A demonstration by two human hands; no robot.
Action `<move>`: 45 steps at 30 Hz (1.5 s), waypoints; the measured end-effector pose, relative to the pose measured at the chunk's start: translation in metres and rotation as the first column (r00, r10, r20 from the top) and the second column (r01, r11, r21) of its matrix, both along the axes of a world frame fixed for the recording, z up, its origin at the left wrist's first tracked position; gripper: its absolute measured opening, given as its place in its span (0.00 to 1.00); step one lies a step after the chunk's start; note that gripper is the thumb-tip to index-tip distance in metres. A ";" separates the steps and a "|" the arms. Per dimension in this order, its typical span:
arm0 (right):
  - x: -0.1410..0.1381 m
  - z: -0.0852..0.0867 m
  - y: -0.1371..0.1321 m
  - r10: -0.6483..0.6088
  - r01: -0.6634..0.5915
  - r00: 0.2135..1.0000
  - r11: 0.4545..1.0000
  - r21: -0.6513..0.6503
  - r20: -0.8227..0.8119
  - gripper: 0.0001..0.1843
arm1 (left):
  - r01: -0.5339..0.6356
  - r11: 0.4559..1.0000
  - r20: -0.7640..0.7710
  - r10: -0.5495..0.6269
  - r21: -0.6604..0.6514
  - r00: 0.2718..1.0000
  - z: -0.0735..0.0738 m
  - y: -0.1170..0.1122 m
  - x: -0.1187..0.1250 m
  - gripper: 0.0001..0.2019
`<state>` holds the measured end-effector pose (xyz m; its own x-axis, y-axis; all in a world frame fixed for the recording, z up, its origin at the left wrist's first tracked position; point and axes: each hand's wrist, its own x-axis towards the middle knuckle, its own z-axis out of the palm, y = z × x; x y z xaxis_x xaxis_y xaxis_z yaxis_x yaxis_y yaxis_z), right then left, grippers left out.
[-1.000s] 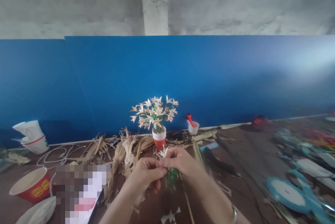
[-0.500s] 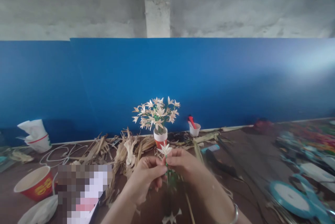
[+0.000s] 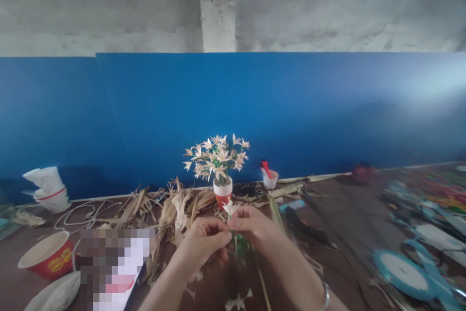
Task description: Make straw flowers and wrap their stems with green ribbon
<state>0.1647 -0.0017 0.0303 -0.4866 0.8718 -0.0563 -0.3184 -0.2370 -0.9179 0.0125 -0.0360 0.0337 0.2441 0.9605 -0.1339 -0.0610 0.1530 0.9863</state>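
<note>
Between my two hands stands a small white artificial flower (image 3: 229, 207) on a thin green stem. My right hand (image 3: 251, 223) pinches it just under the petals with thumb and fingertips. Lower on the stem, my left hand (image 3: 209, 240) closes thumb against fingers. Green material at the stem's lower part (image 3: 238, 245) is blurred. Right behind the held flower, a red and white paper cup (image 3: 223, 189) carries a bunch of similar cream flowers (image 3: 218, 156) on green stems.
Dry corn husks (image 3: 171, 209) lie along the back of the brown table (image 3: 345, 204). To the left are a red paper bowl (image 3: 49, 254) and white cups (image 3: 51, 189). A small white cup (image 3: 270, 179) holds something red. At right lies a blue ribbon roll (image 3: 402, 274). A blue panel (image 3: 291, 107) stands behind.
The held flower has turned a little and its petals look narrower from here. My right fingers have shifted slightly up against the petals. My left hand stays almost in place.
</note>
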 end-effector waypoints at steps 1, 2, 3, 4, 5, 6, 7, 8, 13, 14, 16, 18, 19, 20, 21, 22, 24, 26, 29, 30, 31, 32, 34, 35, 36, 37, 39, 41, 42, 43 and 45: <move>0.000 0.000 0.000 -0.008 0.008 1.000 1.000 -0.001 0.014 0.14 | 0.006 1.000 -0.056 -0.005 0.020 0.998 -0.001 0.001 0.000 0.11; 0.000 0.000 0.001 -0.009 0.009 1.000 1.000 0.001 0.027 0.15 | 0.010 0.999 -0.110 -0.005 0.040 0.994 -0.002 0.002 -0.001 0.11; 0.000 0.000 0.001 -0.008 0.008 0.999 1.000 0.007 0.038 0.15 | 0.010 0.998 -0.152 -0.001 0.058 0.988 -0.002 0.003 -0.001 0.11; 0.000 0.000 0.002 -0.007 0.007 0.999 1.000 0.012 0.049 0.15 | 0.004 0.997 -0.181 0.010 0.074 0.983 -0.003 0.003 0.000 0.10; 0.000 0.000 0.003 -0.010 0.009 0.998 1.000 0.018 0.062 0.15 | -0.008 0.996 -0.201 0.026 0.089 0.979 -0.004 0.003 0.000 0.10; 0.000 -0.001 0.004 -0.016 0.014 0.997 1.000 0.023 0.073 0.15 | -0.020 0.995 -0.209 0.041 0.101 0.977 -0.005 0.003 0.001 0.10; 0.000 -0.001 0.005 -0.023 0.021 0.996 0.999 0.026 0.085 0.15 | -0.031 0.993 -0.213 0.054 0.110 0.976 -0.006 0.003 0.001 0.10; 0.000 -0.002 0.005 -0.033 0.031 0.995 0.999 0.028 0.093 0.15 | -0.034 0.993 -0.216 0.059 0.116 0.975 -0.006 0.003 0.002 0.10; 0.001 -0.002 0.006 -0.016 0.014 0.993 1.000 0.012 0.121 0.16 | -0.031 0.999 -0.134 0.032 0.009 0.990 0.001 0.001 0.004 0.11; 0.001 -0.001 0.005 -0.011 0.009 0.992 1.000 0.016 0.127 0.16 | -0.018 1.000 -0.090 0.016 -0.023 0.996 0.003 0.000 0.004 0.11; 0.002 0.001 0.003 -0.018 0.012 0.990 0.999 0.037 0.141 0.16 | 0.009 0.998 -0.015 -0.010 -0.063 1.000 0.005 -0.001 0.004 0.12; 0.002 0.003 0.001 -0.034 0.026 0.987 0.998 0.051 0.158 0.16 | 0.016 0.998 0.021 -0.014 -0.068 1.000 0.005 -0.002 0.004 0.12; 0.002 0.003 0.000 -0.041 0.034 0.986 0.998 0.047 0.164 0.17 | 0.011 0.998 0.028 -0.009 -0.066 1.000 0.004 -0.002 0.004 0.12; 0.002 0.003 0.000 -0.045 0.039 0.985 0.998 0.042 0.167 0.17 | 0.001 0.998 0.036 0.001 -0.061 0.999 0.004 -0.002 0.004 0.12; 0.002 0.003 0.001 -0.048 0.041 0.985 0.998 0.042 0.168 0.17 | -0.013 0.998 0.046 0.015 -0.055 0.999 0.003 -0.002 0.004 0.13; 0.002 0.002 0.001 -0.049 0.042 0.985 0.998 0.047 0.165 0.17 | -0.030 0.998 0.061 0.033 -0.051 0.998 0.002 -0.001 0.005 0.13; 0.002 0.002 0.003 -0.047 0.036 0.988 0.997 0.073 0.150 0.17 | -0.095 0.994 0.089 0.099 -0.048 0.991 0.000 0.001 0.005 0.14; 0.003 0.003 0.003 -0.060 0.041 0.985 0.992 0.121 0.162 0.17 | -0.189 0.982 0.103 0.191 -0.023 0.976 -0.001 0.004 0.004 0.14; 0.002 0.008 -0.001 -0.147 0.091 0.947 0.975 0.200 0.285 0.17 | -0.319 0.944 0.080 0.312 0.083 0.947 -0.002 0.007 0.005 0.13; 0.001 0.009 -0.002 -0.201 0.123 0.920 0.963 0.239 0.336 0.15 | -0.348 0.928 0.061 0.343 0.131 0.937 -0.002 0.007 0.006 0.12; 0.000 0.010 -0.004 -0.260 0.156 0.888 0.946 0.283 0.380 0.13 | -0.367 0.913 0.037 0.367 0.178 0.930 -0.002 0.007 0.007 0.11; -0.002 0.011 -0.006 -0.318 0.185 0.853 0.925 0.331 0.414 0.11 | -0.383 0.897 0.016 0.389 0.220 0.921 -0.003 0.007 0.009 0.10; -0.006 0.011 -0.010 -0.436 0.221 0.770 0.867 0.447 0.465 0.08 | -0.406 0.866 -0.023 0.431 0.291 0.902 -0.007 0.005 0.013 0.09; -0.007 0.010 -0.012 -0.488 0.220 0.724 0.833 0.507 0.488 0.07 | -0.421 0.849 -0.035 0.455 0.321 0.890 -0.009 0.005 0.016 0.08; -0.009 0.010 -0.013 -0.539 0.211 0.675 0.796 0.568 0.505 0.06 | -0.436 0.828 -0.046 0.480 0.353 0.876 -0.012 0.005 0.017 0.07; -0.009 0.009 -0.015 -0.585 0.189 0.629 0.754 0.629 0.512 0.07 | -0.446 0.810 -0.055 0.502 0.382 0.863 -0.014 0.005 0.018 0.06; -0.009 0.009 -0.016 -0.648 0.126 0.567 0.678 0.724 0.508 0.07 | -0.434 0.805 -0.093 0.509 0.405 0.856 -0.018 0.007 0.018 0.07; -0.006 0.009 -0.014 -0.669 0.069 0.547 0.635 0.769 0.503 0.08 | -0.361 0.841 -0.183 0.460 0.403 0.869 -0.018 0.009 0.014 0.09; -0.004 0.010 -0.013 -0.671 0.047 0.539 0.628 0.777 0.509 0.08 | -0.294 0.862 -0.256 0.419 0.412 0.871 -0.017 0.010 0.010 0.09; -0.001 0.010 -0.010 -0.672 0.027 0.526 0.626 0.779 0.521 0.08 | -0.217 0.851 -0.317 0.398 0.478 0.861 -0.015 0.010 0.006 0.08; 0.004 0.010 -0.006 -0.680 -0.017 0.482 0.623 0.782 0.552 0.08 | -0.130 0.753 -0.385 0.468 0.645 0.795 -0.009 0.009 -0.003 0.07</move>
<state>0.1684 -0.0075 0.0406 -0.2001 0.8959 0.3967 0.6545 0.4236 -0.6263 0.0099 -0.0273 0.0244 -0.0104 0.8993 0.4373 0.5156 -0.3699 0.7729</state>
